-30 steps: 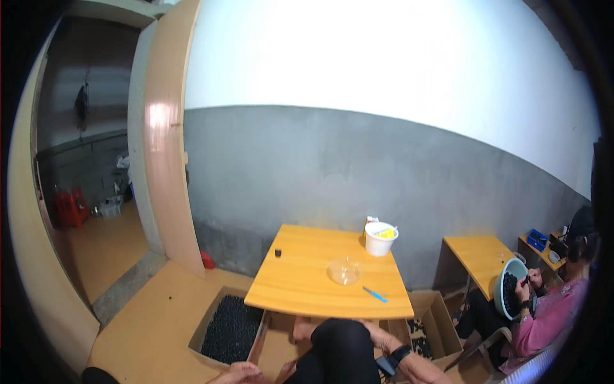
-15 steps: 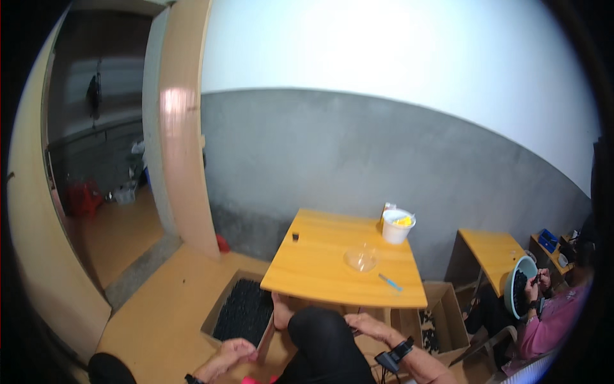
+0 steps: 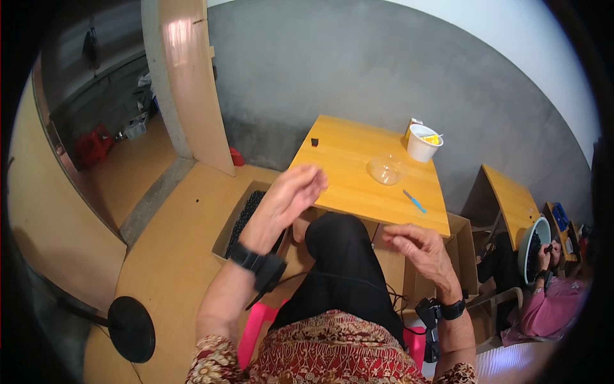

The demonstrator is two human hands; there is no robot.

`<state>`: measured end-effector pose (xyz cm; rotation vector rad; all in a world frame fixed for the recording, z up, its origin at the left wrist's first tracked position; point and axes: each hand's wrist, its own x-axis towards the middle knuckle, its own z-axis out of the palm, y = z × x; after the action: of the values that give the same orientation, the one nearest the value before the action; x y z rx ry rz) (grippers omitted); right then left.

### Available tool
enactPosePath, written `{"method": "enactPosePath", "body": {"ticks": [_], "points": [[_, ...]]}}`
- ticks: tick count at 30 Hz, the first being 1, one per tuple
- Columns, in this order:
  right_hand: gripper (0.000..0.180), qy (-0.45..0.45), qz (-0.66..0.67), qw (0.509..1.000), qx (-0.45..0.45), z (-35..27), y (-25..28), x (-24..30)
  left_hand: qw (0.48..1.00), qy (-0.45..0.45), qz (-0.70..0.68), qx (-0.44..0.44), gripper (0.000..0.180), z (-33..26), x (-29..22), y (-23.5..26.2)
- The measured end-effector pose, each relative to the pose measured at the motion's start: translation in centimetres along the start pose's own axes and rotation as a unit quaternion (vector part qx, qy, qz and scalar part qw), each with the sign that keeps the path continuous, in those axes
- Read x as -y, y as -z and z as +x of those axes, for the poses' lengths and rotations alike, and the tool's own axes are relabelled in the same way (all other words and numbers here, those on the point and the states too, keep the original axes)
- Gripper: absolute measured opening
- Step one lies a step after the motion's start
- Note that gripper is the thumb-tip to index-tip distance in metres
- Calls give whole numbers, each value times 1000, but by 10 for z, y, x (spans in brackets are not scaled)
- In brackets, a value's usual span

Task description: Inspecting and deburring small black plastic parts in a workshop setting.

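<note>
My left hand (image 3: 294, 195) is raised at the left front edge of the wooden table (image 3: 348, 200), open, its fingers loosely bent with nothing seen in them. My right hand (image 3: 419, 249) hovers by the table's front right edge, its fingers loosely bent and apart from the thumb; no held thing shows. On the tabletop stand a clear round bowl (image 3: 386, 171) and a white tub (image 3: 423, 144) with something yellow inside. A blue-handled knife-like tool (image 3: 415, 201) lies near the right edge. A small black piece (image 3: 314, 142) sits at the far left.
A cardboard box (image 3: 233, 221) of black pieces stands on the floor left of the table, partly behind my left arm. Another cardboard box (image 3: 464, 256) is at the right. Beyond it, a person in pink (image 3: 553, 307) handles pieces over a light-green basin (image 3: 526, 253). A round black base (image 3: 131, 329) stands lower left.
The view has tipped downward. Both hands have come up from beside my knees to the table's front edge. My left hand has risen the most.
</note>
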<state>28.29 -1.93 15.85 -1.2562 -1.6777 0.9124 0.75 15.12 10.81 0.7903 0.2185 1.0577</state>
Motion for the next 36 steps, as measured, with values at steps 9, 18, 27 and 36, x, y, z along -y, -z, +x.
{"method": "enactPosePath", "body": {"ticks": [9, 18, 27, 36], "points": [[61, 25, 167, 983, 65, 9, -77, 4, 994, -85, 1, -62, 14, 74, 13, -67], [51, -31, 258, 965, -15, 25, -98, -5, 834, -312, 437, -127, 14, 96, 27, -122], [36, -40, 236, 969, -66, 13, -99, -15, 250, -469, 828, 180, 13, 87, 72, -120], [45, -47, 167, 985, 10, 10, -85, -9, 925, -137, 355, -18, 18, 99, 71, -106]]}}
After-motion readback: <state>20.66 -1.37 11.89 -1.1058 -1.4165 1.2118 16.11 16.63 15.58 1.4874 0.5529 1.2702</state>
